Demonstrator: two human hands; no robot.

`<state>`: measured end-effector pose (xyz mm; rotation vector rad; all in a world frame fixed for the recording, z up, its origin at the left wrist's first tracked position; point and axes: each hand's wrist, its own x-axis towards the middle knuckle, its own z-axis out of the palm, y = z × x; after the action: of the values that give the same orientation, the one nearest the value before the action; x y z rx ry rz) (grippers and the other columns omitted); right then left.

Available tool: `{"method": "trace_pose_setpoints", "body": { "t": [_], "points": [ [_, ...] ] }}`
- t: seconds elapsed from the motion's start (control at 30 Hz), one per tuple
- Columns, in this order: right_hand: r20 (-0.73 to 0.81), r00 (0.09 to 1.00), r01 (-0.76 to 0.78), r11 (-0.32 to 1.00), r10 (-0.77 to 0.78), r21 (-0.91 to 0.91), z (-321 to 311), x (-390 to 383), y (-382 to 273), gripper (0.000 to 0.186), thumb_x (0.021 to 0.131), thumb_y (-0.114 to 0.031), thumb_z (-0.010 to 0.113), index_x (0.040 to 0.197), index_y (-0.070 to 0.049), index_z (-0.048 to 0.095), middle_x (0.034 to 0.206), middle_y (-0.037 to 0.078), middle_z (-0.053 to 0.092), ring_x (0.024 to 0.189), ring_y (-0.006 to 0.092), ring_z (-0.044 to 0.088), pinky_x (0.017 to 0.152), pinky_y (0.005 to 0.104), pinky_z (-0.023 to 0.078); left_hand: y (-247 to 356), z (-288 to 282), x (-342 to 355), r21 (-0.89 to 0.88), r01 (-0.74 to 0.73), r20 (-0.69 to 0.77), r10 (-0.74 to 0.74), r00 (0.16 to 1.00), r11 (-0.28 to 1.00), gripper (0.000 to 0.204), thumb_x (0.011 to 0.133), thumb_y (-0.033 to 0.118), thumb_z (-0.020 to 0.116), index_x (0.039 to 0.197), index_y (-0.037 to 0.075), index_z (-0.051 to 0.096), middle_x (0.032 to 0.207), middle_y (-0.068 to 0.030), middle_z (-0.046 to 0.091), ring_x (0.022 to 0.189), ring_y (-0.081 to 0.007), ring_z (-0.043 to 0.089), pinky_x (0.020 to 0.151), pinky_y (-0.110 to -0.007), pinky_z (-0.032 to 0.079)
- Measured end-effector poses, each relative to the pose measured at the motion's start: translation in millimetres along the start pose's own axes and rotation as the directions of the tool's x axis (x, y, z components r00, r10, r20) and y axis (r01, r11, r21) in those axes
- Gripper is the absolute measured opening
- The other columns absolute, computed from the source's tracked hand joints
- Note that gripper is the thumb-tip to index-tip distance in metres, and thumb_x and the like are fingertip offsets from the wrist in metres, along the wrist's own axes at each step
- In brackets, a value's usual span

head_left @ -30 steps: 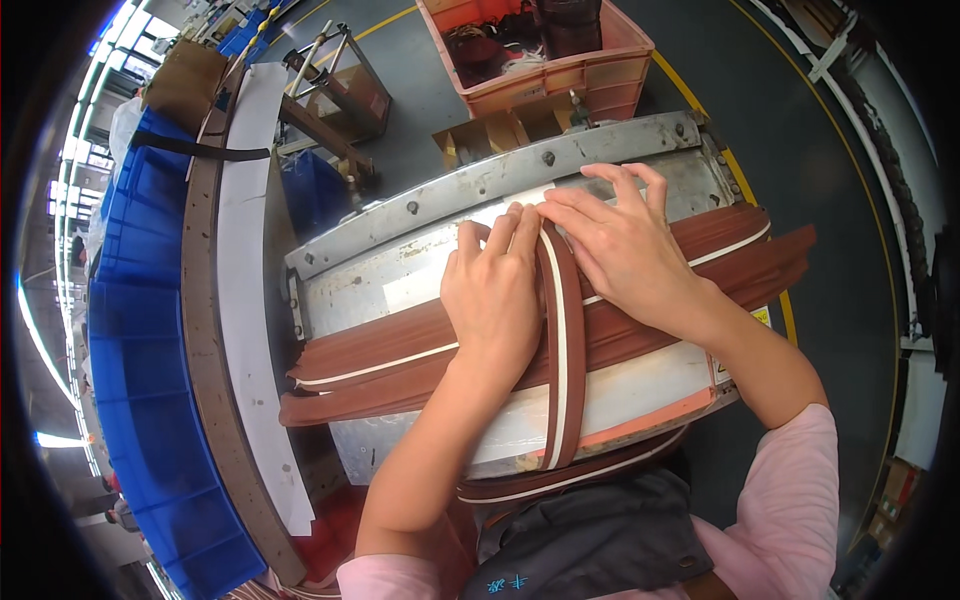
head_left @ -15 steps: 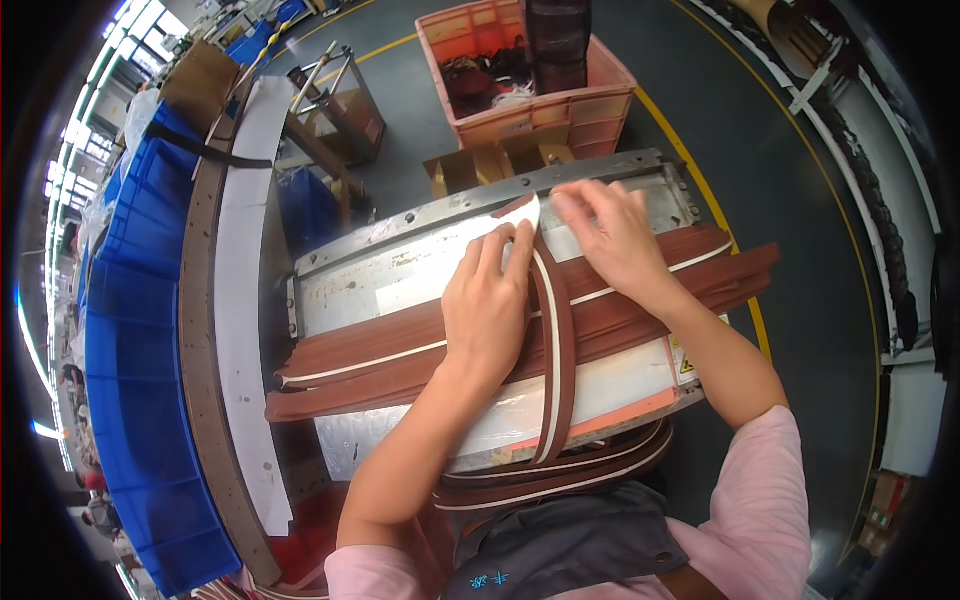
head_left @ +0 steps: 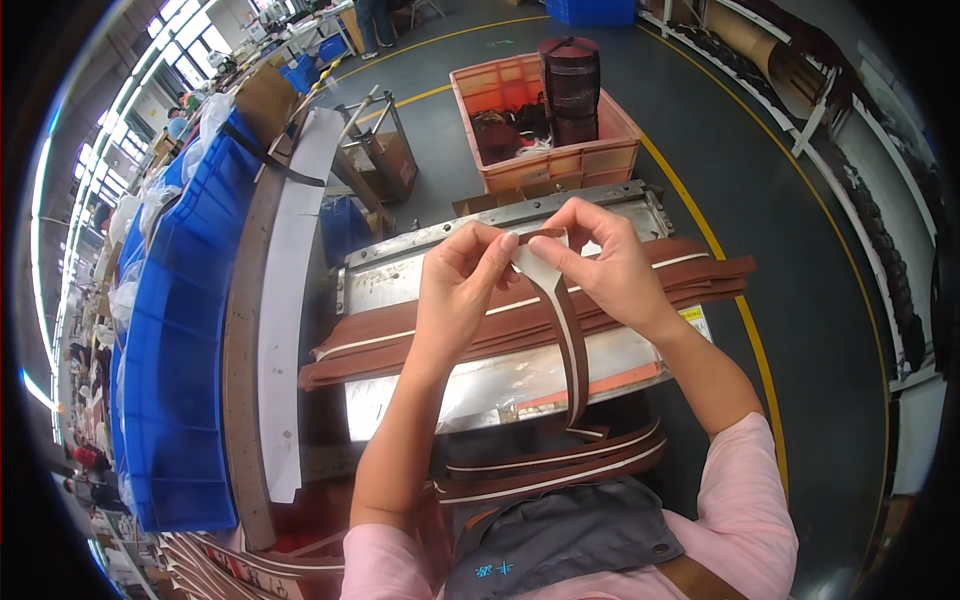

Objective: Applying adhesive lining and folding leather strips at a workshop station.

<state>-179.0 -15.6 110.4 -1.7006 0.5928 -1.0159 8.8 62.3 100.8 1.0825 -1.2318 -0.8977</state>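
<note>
Both my hands hold up one brown leather strap point(head_left: 570, 345) with a pale underside. My left hand point(head_left: 460, 285) pinches its upper end from the left and my right hand point(head_left: 605, 260) pinches it from the right, fingertips almost meeting. The strap hangs down toward my lap. Below the hands, a pile of similar brown straps point(head_left: 400, 335) lies crosswise on a metal machine table point(head_left: 470, 385). More straps point(head_left: 550, 465) rest across my lap over a grey apron.
An orange crate point(head_left: 560, 160) with dark rolls stands beyond the table on the grey floor with a yellow line. A long row of blue bins point(head_left: 175, 340) and a curved wooden-edged bench point(head_left: 245, 380) run along the left. Shelving lines the right side.
Both hands lifted off the strap pile, where they lay flat, and now raise one strap's end between the fingertips. The view has tilted up toward the crate.
</note>
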Motion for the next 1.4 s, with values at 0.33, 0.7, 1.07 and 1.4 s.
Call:
{"method": "trace_pose_setpoints", "body": {
  "t": [0.33, 0.7, 1.07, 1.4],
  "points": [
    [-0.071, 0.995, 0.077, 0.989, -0.068, 0.13, 23.9, -42.4, -11.7, 0.027, 0.111, -0.021, 0.063, 0.095, -0.001, 0.071, 0.084, -0.003, 0.069, 0.073, 0.0033, 0.058, 0.064, 0.0226, 0.047, 29.4, 8.1, -55.9, 0.127, -0.036, -0.104, 0.049, 0.993, 0.991, 0.009, 0.103, 0.007, 0.072, 0.1, -0.002, 0.072, 0.085, -0.0022, 0.072, 0.076, -0.0075, 0.067, 0.069, -0.024, 0.054],
    [0.264, 0.95, -0.042, 0.773, -0.164, 0.633, 53.7, -116.6, -74.1, 0.039, 0.108, -0.032, 0.068, 0.128, 0.0, 0.063, 0.085, 0.006, 0.069, 0.061, 0.0073, 0.062, 0.053, 0.0207, 0.048, 114.0, 15.6, -114.3, 0.655, -0.517, 0.008, 0.679, 0.734, 0.552, 0.006, 0.101, 0.002, 0.076, 0.099, -0.003, 0.072, 0.084, -0.0019, 0.07, 0.073, -0.0058, 0.063, 0.066, -0.021, 0.049],
    [0.001, 0.918, -0.363, 0.841, 0.397, -0.402, -181.2, -244.8, -92.2, 0.06, 0.092, -0.052, 0.084, 0.118, -0.001, 0.065, 0.102, 0.007, 0.069, 0.088, 0.0131, 0.07, 0.072, 0.0271, 0.057, -62.7, -109.0, -289.6, 0.081, -0.044, -0.964, 0.089, 0.249, 0.996, 0.013, 0.111, 0.018, 0.063, 0.103, 0.008, 0.066, 0.082, 0.0017, 0.061, 0.068, -0.0046, 0.052, 0.06, -0.021, 0.04],
    [0.543, 0.808, 0.191, 0.769, 0.231, -0.611, -33.7, -249.7, 50.8, 0.021, 0.096, -0.011, 0.075, 0.116, -0.007, 0.079, 0.099, 0.012, 0.074, 0.091, 0.0328, 0.072, 0.084, 0.039, 0.057, -157.7, -43.4, -377.2, 0.398, 0.579, -0.882, 0.124, 0.454, 0.712, 0.028, 0.101, 0.001, 0.062, 0.127, 0.003, 0.07, 0.115, -0.014, 0.062, 0.096, -0.0254, 0.066, 0.083, -0.033, 0.054]
  ]
}}
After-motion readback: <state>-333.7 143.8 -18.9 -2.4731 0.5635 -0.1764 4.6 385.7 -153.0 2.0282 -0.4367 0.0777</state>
